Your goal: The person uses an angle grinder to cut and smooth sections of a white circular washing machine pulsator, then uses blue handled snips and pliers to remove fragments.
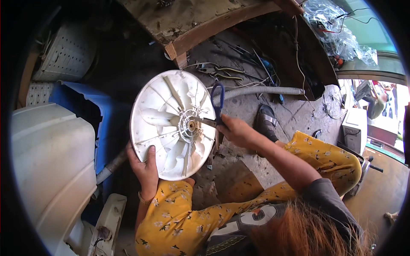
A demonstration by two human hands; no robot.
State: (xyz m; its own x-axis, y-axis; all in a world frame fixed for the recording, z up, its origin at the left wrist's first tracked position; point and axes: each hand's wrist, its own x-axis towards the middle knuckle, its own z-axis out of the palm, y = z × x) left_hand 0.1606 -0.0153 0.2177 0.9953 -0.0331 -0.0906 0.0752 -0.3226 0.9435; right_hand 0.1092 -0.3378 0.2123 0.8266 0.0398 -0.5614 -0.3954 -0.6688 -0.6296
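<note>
A round white plastic washing-machine pulsator (158, 117) is tilted up above my lap, its ribbed underside facing me. My left hand (146, 170) grips its lower left rim, thumb over the ribbed face and the other fingers behind. In my right hand (236, 130) is a pair of scissors (217, 102) with dark blue handles. The blades point left and reach the ringed hub (190, 126) at the pulsator's middle, which has a brownish hole. Whether the blade tips touch the hub or hover over it, I cannot tell.
Pliers (230, 76) and other tools lie on the floor beyond the pulsator, beside a grey corrugated hose (265, 90). A wooden table (213, 23) stands at the far side. On the left are a large white plastic casing (53, 153) and a blue plastic shell (103, 115).
</note>
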